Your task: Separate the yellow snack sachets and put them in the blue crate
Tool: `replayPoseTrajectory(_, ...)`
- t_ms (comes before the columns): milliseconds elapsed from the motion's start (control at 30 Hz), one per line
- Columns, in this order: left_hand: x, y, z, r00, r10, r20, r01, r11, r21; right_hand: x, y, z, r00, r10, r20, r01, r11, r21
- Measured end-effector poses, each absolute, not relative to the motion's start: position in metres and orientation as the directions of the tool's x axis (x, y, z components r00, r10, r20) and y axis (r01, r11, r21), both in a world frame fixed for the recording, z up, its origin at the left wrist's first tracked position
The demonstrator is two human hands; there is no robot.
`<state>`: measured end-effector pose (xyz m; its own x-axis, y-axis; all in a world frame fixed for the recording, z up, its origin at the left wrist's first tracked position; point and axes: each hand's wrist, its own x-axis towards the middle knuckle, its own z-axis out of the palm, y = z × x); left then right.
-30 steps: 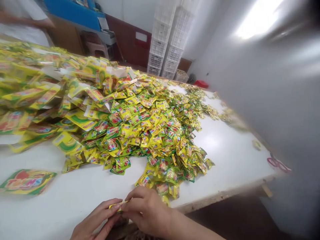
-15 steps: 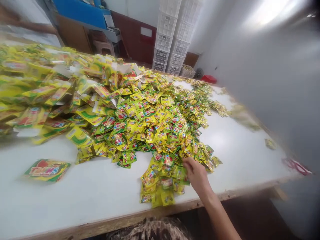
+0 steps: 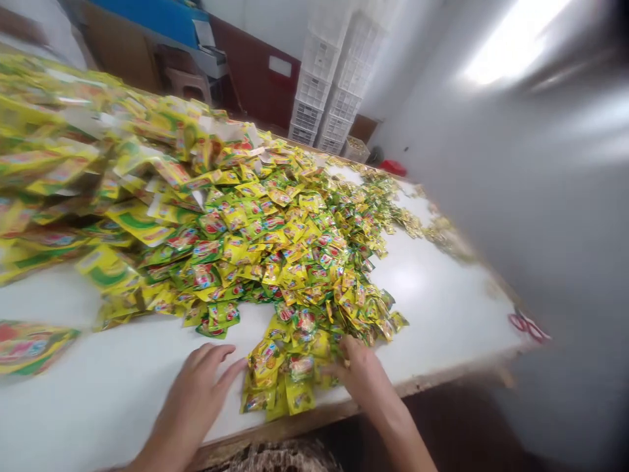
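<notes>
Small yellow and green candy sachets [image 3: 289, 255] lie in a wide heap across the white table. A smaller cluster of sachets [image 3: 280, 373] spills down from it to the table's front edge. My left hand [image 3: 199, 383] is at the left of this cluster, thumb and fingers apart, holding nothing. The thumb tip is close to the nearest sachet; whether it touches cannot be made out. On the cluster's right side is my right hand [image 3: 366, 377], thumb and fingers spread around the sachets there. Its fingertips are blurred and partly hidden among the packets.
Folded yellow cartons [image 3: 122, 164] are piled at left. A large printed pouch [image 3: 34, 347] lies at the left front. Red-handled scissors [image 3: 528, 326] rest near the right edge. White crates [image 3: 319, 92] stand stacked behind the table, and a wall [image 3: 515, 196] runs along the right.
My left hand has come into view at the cluster's left side. My right hand has moved a little down and left and spread its thumb. The view has shifted to the right.
</notes>
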<state>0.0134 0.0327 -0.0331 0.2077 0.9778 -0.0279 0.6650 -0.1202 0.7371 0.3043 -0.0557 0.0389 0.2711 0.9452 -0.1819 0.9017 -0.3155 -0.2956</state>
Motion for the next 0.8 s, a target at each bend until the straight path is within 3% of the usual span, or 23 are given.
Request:
replayPoseTrajectory(100,0.068,0.042,-0.023,0.410,0.906,-0.106,0.773,-0.284,0.567,0.302,-0.074,0.019,0.370,0.921,-0.121,0.846,-0.388,-0.366)
replayPoseTrajectory(167,0.085,0.043,-0.016,0.471,0.869,-0.150,0.773,-0.324,0.545,0.309,-0.082,0.015,0.398,0.903,-0.162,0.754,-0.422,-0.503)
replayPoseTrajectory(300,0.076,0.040,-0.012,0.410,0.900,-0.148,0.810,-0.285,0.513,0.325,-0.077,0.030,0.421,0.870,-0.258,0.433,-0.443,-0.785)
replayPoseTrajectory(400,0.062,0.037,-0.016,0.337,0.924,-0.178,0.783,-0.171,0.598,0.305,-0.049,0.042,0.252,0.905,-0.342,0.123,-0.381,-0.917)
replayPoseTrajectory(467,0.057,0.034,-0.018,0.308,0.919,-0.246,0.705,-0.047,0.707,0.276,-0.026,0.040,0.084,0.916,-0.393,-0.015,-0.393,-0.919)
replayPoseTrajectory(567,0.051,0.028,-0.010,0.275,0.897,-0.346,0.577,0.134,0.806,0.233,0.002,0.023,-0.040,0.913,-0.405,-0.050,-0.407,-0.912)
replayPoseTrajectory(633,0.044,0.024,0.002,0.326,0.843,-0.429,0.352,0.313,0.882,0.214,0.011,0.010,-0.071,0.919,-0.389,-0.022,-0.391,-0.920)
replayPoseTrajectory(733,0.032,0.020,0.018,0.432,0.760,-0.485,-0.038,0.553,0.833,0.200,0.016,-0.002,-0.046,0.927,-0.371,0.081,-0.367,-0.927)
replayPoseTrajectory(800,0.028,0.018,0.020,0.388,0.781,-0.489,-0.126,0.571,0.811,0.196,0.015,-0.004,-0.002,0.935,-0.354,0.170,-0.348,-0.922)
